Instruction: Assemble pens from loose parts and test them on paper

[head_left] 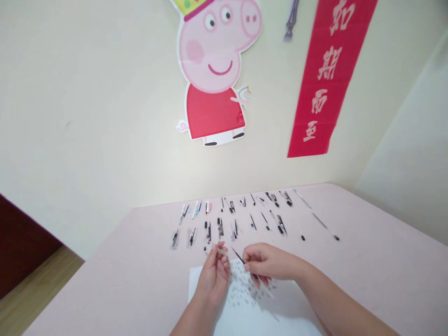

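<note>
My left hand is closed in a pinch on a short clear pen tube above a white sheet of paper. My right hand is closed on a thin black pen refill whose tip points left toward the tube. The two hands almost touch over the paper, which bears scribbled marks. Beyond them several pen parts lie in two rows on the pink table.
An assembled pen lies diagonally at the right end of the rows. The table stands against a cream wall with a cartoon pig cutout and a red banner. Wooden floor shows at left.
</note>
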`<state>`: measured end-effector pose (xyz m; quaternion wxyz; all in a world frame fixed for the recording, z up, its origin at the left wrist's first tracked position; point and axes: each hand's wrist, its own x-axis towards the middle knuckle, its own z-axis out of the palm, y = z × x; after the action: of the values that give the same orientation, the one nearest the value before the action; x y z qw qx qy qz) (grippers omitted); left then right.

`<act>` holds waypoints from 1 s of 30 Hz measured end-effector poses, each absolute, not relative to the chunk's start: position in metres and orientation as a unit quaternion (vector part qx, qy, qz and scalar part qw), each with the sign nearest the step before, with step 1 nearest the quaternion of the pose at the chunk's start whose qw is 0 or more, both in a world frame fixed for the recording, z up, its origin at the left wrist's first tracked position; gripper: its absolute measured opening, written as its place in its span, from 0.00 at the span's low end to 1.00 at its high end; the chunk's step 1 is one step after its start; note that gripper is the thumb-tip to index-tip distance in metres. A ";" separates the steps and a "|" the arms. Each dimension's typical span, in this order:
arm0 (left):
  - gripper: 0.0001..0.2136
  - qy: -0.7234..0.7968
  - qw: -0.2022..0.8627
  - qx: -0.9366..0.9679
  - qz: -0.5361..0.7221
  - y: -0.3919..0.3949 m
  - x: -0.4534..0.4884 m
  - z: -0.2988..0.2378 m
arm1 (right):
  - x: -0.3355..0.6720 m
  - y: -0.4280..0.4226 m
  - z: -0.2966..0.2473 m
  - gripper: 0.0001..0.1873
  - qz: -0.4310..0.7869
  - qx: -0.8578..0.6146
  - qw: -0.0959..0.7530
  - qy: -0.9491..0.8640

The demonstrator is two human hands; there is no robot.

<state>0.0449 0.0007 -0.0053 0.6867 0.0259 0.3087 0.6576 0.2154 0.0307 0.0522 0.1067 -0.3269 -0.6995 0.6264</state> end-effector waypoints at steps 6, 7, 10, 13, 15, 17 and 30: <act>0.08 0.280 0.708 -0.004 0.648 0.002 0.042 -0.005 | 0.224 0.035 0.050 0.04 0.607 -0.330 0.072 -0.720; 0.08 0.277 0.709 -0.004 0.648 0.003 0.042 -0.006 | 0.224 0.036 0.050 0.04 0.605 -0.329 0.069 -0.721; 0.09 0.266 0.712 -0.008 0.650 0.003 0.041 -0.008 | 0.224 0.036 0.049 0.03 0.608 -0.321 0.060 -0.724; 0.10 0.259 0.714 -0.013 0.651 0.003 0.041 -0.007 | 0.224 0.035 0.049 0.03 0.610 -0.316 0.052 -0.725; 0.10 0.262 0.716 -0.007 0.647 0.002 0.042 -0.005 | 0.223 0.035 0.049 0.03 0.607 -0.318 0.052 -0.726; 0.10 0.272 0.715 0.003 0.644 0.001 0.043 -0.004 | 0.223 0.035 0.049 0.03 0.606 -0.320 0.054 -0.726; 0.09 0.300 0.698 0.081 0.645 -0.003 0.048 -0.005 | 0.220 0.038 0.043 0.05 0.589 -0.363 0.102 -0.715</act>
<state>0.0480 -0.0029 -0.0049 0.6980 0.0811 0.2995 0.6453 0.2202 0.0378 0.0435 0.1024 -0.3632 -0.7148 0.5888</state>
